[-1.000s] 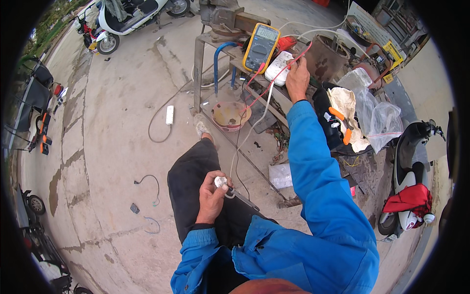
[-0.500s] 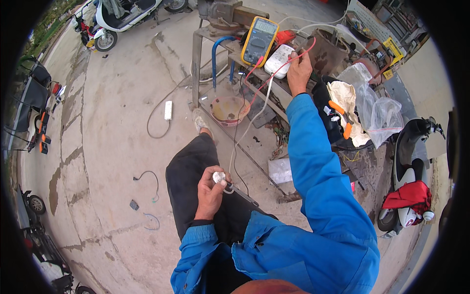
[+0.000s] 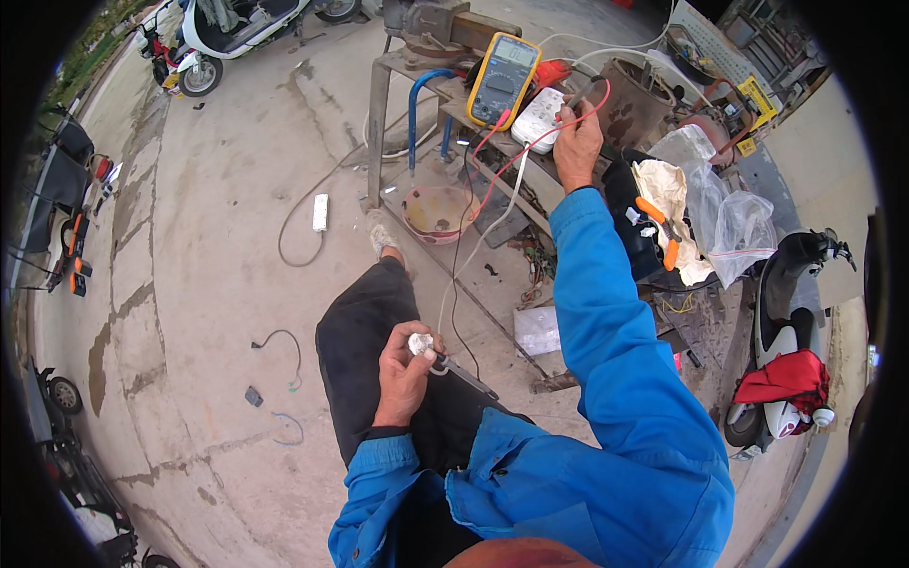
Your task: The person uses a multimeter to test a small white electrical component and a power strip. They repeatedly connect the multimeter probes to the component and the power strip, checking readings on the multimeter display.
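My left hand [image 3: 402, 383], closed above my thigh, grips a white plug [image 3: 421, 344] at the end of a white cord, together with a black test probe [image 3: 464, 372]. My right hand [image 3: 578, 151] reaches forward to a white power strip [image 3: 541, 115] on the bench, with its fingers closed around a test probe on a red lead [image 3: 604, 99]. Whether this probe's tip touches a socket is hidden. Just left of the strip, a yellow-framed multimeter [image 3: 502, 80] leans with its display lit, and the red lead runs to it.
A metal bench [image 3: 375, 142] carries a vise [image 3: 428, 36]. Orange-handled pliers [image 3: 660, 220] lie on cloth at right, beside clear plastic bags [image 3: 739, 232]. Under the bench sits a basin [image 3: 440, 210]. A white block with a cord [image 3: 320, 213] lies on the floor. Scooters [image 3: 781, 360] stand around.
The reading on the multimeter's display has changed. Both hands keep their grips and stay nearly in place; the whole view has shifted slightly.
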The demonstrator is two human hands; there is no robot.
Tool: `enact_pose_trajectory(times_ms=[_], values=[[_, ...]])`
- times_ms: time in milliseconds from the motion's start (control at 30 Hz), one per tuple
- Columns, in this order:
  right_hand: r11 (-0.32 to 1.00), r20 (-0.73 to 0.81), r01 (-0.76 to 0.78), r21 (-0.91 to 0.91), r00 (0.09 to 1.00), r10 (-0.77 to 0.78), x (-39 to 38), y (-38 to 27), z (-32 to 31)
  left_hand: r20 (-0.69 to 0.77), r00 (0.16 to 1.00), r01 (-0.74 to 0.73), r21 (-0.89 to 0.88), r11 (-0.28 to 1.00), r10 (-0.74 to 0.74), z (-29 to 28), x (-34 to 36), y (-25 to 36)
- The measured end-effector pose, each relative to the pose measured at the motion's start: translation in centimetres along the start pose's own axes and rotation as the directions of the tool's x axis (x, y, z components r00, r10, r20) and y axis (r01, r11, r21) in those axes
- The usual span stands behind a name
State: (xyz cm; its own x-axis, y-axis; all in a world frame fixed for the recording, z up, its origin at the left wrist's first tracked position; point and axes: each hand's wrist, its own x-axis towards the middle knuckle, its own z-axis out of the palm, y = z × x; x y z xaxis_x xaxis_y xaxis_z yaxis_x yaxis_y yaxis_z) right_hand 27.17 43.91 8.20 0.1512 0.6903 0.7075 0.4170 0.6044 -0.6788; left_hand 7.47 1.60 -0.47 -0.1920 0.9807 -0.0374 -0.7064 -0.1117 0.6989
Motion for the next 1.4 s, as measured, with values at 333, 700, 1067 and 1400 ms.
enact_pose_trajectory(times_ms=[333, 700, 1067, 1400], values=[[0.949, 0.075, 0.195, -0.249, 0.98, -0.182, -0.5, -1.7, -0.1, 0.009, 1.0, 0.011, -0.008, 1.0, -0.011, 0.0, 0.1, 0.0], [0.923, 0.084, 0.185, -0.338, 0.983, -0.166, -0.9, -2.5, -0.1, 0.006, 1.0, -0.002, 0.0, 1.0, 0.002, -0.1, -0.2, 0.0], [0.967, -0.135, 0.178, -0.183, 0.97, -0.204, -0.7, -2.6, -0.1, -0.004, 1.0, -0.005, 0.028, 1.0, 0.005, 0.3, 0.1, 0.1], [0.936, 0.099, 0.032, 0.349, 0.993, -0.07, -7.8, -7.4, -3.0, -0.089, 0.996, -0.024, -0.019, 1.0, 0.022, -1.1, 0.5, -0.7]])
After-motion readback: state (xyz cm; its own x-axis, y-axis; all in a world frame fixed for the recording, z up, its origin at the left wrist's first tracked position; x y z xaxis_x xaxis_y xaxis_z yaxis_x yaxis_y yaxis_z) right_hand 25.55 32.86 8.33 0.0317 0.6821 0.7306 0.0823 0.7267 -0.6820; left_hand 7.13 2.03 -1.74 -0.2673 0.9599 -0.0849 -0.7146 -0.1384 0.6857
